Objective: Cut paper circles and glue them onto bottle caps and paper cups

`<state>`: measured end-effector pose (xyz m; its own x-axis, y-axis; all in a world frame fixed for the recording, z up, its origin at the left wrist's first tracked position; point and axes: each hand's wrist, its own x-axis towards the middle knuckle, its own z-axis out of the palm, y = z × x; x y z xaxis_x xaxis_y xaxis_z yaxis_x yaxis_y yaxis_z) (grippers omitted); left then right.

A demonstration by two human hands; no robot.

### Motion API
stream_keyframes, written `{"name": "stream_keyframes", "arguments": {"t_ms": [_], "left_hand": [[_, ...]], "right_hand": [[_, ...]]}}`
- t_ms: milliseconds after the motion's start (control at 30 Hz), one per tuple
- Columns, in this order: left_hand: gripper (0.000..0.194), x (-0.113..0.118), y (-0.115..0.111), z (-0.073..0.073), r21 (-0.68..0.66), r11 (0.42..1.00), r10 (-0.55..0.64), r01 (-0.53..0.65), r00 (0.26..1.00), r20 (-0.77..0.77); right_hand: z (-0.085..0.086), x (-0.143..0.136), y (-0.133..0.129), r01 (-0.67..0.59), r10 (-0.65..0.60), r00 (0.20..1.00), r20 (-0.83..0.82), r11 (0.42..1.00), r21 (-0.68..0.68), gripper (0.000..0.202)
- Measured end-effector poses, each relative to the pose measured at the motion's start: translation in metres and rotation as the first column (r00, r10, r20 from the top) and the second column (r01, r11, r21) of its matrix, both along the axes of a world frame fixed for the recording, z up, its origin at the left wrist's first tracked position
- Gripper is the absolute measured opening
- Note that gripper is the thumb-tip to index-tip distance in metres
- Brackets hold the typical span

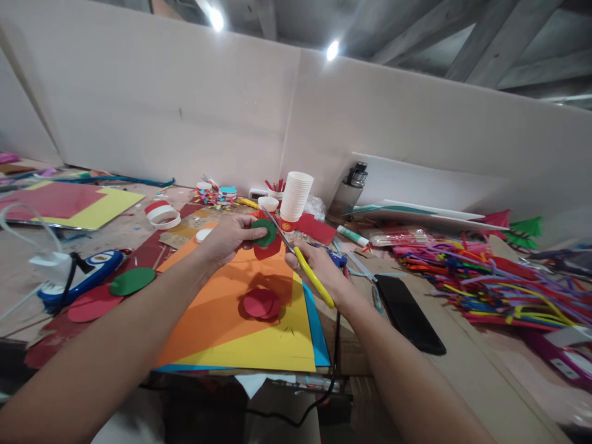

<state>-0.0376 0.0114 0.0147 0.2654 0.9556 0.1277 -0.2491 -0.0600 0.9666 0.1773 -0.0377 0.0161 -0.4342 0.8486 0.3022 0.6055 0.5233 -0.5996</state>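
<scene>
Between thumb and fingers, my left hand (234, 235) pinches a green paper circle (261, 234), with red paper (269, 251) just beneath it. My right hand (319, 268) is wrapped round yellow-handled scissors (311, 274). Their blades reach up and left to the right edge of the green circle; whether they touch it I cannot tell. Below the hands, small red paper circles (260, 303) rest on stacked orange (203, 314) and yellow (259, 354) sheets. A larger green circle (132, 282) and a red one (95, 304) overlap at the left.
A stack of paper cups (296, 196) stands behind my hands, near a dark bottle (349, 191). To the right lie a glue stick (353, 236), a black phone (409, 314) and a heap of colourful pipe cleaners (499, 277). A blue-and-white power strip (81, 277) is at left.
</scene>
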Motion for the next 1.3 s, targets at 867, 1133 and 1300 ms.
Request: {"name": "stream_keyframes", "arguments": {"t_ms": [867, 1133, 1300], "left_hand": [[0.025, -0.016, -0.005, 0.017, 0.159, 0.981, -0.001, 0.107, 0.830, -0.557], [0.017, -0.018, -0.006, 0.023, 0.141, 0.979, -0.032, 0.145, 0.800, -0.600], [0.021, -0.021, -0.001, 0.020, 0.132, 0.974, -0.052, 0.182, 0.754, -0.655]], "right_hand": [[0.002, 0.005, 0.002, 0.054, -0.048, 0.983, 0.177, 0.998, -0.034, 0.038], [-0.001, 0.007, 0.003, 0.066, -0.060, 0.973, 0.223, 0.998, -0.018, 0.042], [-0.001, 0.009, 0.003, 0.038, -0.043, 0.967, 0.250, 0.999, 0.023, 0.035]]}}
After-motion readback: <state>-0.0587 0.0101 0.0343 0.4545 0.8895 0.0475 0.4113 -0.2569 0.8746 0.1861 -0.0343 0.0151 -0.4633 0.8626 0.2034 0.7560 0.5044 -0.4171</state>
